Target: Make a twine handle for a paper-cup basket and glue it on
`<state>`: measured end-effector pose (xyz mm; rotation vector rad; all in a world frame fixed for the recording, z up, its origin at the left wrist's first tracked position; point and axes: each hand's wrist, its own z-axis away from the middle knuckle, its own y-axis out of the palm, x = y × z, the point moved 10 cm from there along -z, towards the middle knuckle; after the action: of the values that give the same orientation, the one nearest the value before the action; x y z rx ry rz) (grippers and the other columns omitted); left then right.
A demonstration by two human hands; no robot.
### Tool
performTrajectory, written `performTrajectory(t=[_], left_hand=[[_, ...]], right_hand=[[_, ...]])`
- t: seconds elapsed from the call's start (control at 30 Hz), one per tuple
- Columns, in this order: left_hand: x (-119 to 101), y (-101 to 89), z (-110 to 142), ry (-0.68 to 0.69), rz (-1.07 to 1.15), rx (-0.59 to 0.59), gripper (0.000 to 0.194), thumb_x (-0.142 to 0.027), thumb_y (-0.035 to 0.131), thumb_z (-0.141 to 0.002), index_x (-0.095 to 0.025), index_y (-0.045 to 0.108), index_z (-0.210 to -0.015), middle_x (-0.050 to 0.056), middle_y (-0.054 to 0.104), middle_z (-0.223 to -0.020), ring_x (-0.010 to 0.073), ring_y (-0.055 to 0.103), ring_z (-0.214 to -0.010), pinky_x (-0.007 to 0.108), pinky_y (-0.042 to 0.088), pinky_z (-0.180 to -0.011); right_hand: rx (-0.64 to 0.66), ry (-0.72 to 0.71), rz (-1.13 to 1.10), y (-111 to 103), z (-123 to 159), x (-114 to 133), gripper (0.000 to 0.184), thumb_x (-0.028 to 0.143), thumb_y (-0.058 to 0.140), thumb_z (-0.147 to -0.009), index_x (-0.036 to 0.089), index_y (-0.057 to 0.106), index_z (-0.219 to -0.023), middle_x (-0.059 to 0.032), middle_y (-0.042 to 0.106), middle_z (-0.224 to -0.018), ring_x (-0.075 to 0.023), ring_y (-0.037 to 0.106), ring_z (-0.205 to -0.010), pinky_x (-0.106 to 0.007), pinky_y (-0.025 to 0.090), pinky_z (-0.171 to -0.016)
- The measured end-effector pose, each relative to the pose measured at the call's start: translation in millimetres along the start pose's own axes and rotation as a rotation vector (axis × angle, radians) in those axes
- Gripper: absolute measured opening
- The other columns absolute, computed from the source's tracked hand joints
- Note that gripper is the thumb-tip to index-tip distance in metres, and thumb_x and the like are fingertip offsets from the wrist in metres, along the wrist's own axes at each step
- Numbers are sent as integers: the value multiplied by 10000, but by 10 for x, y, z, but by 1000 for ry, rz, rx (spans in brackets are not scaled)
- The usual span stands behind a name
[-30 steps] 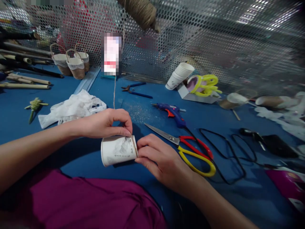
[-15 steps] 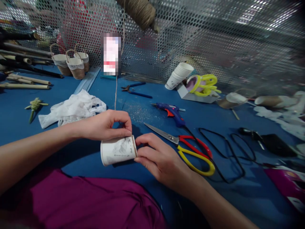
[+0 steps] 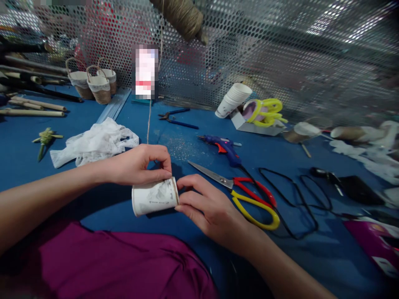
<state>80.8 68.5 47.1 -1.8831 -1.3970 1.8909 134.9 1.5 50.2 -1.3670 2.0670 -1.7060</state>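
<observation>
A white paper cup [image 3: 153, 197] with a grey printed picture lies on its side above the blue table, its end toward my right hand. Brown twine rings that end. My right hand [image 3: 205, 205] is closed on the cup's twine-ringed end with thumb and fingertips. My left hand [image 3: 149, 164] is pinched at the top of the same rim, on the twine [image 3: 149, 122] that comes down behind it from a spool [image 3: 181, 17]. The fingers hide the exact pinch point and the twine's end.
Beyond the hands lie scissors [image 3: 222, 180], a blue glue gun [image 3: 223, 147] and pliers [image 3: 177, 118]. White lace [image 3: 96, 141] is at left, with small twine-covered baskets [image 3: 99, 89] behind it. Stacked cups [image 3: 233, 99] lean on a white box [image 3: 258, 126]. A black cord [image 3: 291, 178] loops at right.
The strand of twine hangs slightly farther left than before. Both hands and the cup keep nearly the same place.
</observation>
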Motion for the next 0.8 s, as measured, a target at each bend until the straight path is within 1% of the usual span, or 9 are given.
performTrajectory(t=[0.17, 0.4, 0.5, 0.57, 0.63, 0.67, 0.73, 0.8], left_hand=[[76, 8, -2, -65, 45, 3, 124, -230, 518, -789, -131, 579, -743, 55, 613, -809, 136, 561, -760, 260, 447, -687], [167, 67, 5, -171, 138, 68, 139, -258, 528, -787, -134, 569, -739, 14, 599, -736, 104, 542, -671, 210, 427, -600], [203, 86, -1, -173, 127, 60, 132, -255, 525, -782, -137, 569, -742, 18, 602, -747, 113, 550, -689, 228, 440, -631], [208, 12, -11, -147, 54, -34, 110, -248, 536, -773, -145, 575, -778, 32, 607, -816, 131, 559, -769, 265, 447, -716], [178, -142, 3, -122, -57, -200, 119, -256, 546, -776, -152, 577, -826, 49, 597, -892, 154, 546, -871, 302, 425, -806], [150, -227, 25, -120, -112, -287, 132, -270, 546, -785, -154, 576, -841, 54, 589, -908, 160, 535, -897, 308, 414, -823], [104, -378, 92, -164, -184, -427, 160, -312, 521, -814, -160, 570, -827, 42, 574, -859, 152, 527, -836, 283, 417, -761], [61, -492, 170, -226, -193, -518, 209, -348, 483, -834, -166, 547, -755, 10, 539, -732, 127, 493, -679, 238, 394, -606]], right_hand=[[-2, -14, 1, 10, -5, 17, 92, 141, 532, -823, 156, 596, -758, -90, 576, -962, -174, 553, -884, -300, 499, -769], [9, -10, -5, 37, 3, 8, 91, 143, 527, -827, 164, 599, -775, -96, 570, -1011, -179, 555, -921, -315, 501, -784], [10, 4, -28, 48, 6, -18, 95, 145, 527, -828, 168, 595, -765, -96, 566, -1009, -178, 558, -918, -319, 500, -777], [-16, 21, -78, 26, 0, -44, 84, 142, 539, -820, 171, 584, -755, -92, 565, -992, -172, 561, -905, -313, 498, -764], [-74, 59, -155, -28, -9, -97, 76, 132, 556, -806, 175, 562, -744, -77, 569, -949, -155, 565, -865, -296, 493, -747], [-106, 91, -194, -56, -11, -139, 79, 128, 563, -801, 177, 550, -741, -67, 571, -927, -146, 565, -844, -288, 489, -741], [-158, 173, -250, -97, -6, -246, 93, 127, 562, -802, 184, 531, -735, -50, 572, -894, -135, 563, -814, -283, 479, -737], [-197, 239, -281, -128, 9, -337, 104, 137, 551, -811, 188, 521, -725, -42, 566, -878, -134, 559, -804, -285, 470, -733]])
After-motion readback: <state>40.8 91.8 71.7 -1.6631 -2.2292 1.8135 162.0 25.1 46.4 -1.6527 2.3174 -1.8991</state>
